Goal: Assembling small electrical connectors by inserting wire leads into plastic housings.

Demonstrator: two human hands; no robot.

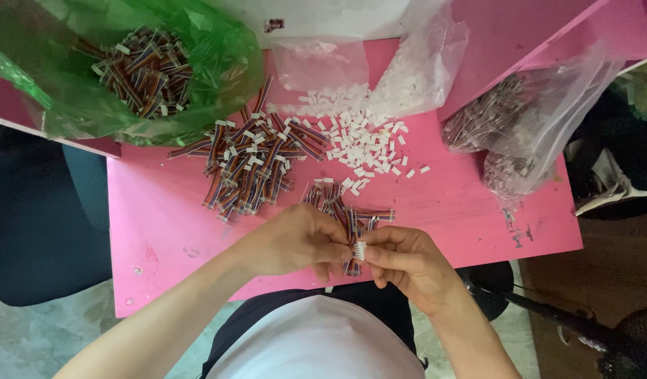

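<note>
My left hand (295,240) and my right hand (404,265) meet above the near edge of a pink table (162,224). Between their fingertips sits a small white connector (359,250) joined to a short multicoloured ribbon cable (351,267); both hands pinch it. Just beyond my fingers lies a small heap of the same cables (337,200). A bigger pile of cables (257,158) lies further back, and loose white connectors (369,144) are scattered to its right.
A green plastic bag (78,91) holding more cables sits at the back left. A clear bag of white connectors (415,67) lies at the back centre. Two clear bags of wired parts (520,119) rest at the right edge. A dark chair (36,224) stands on the left.
</note>
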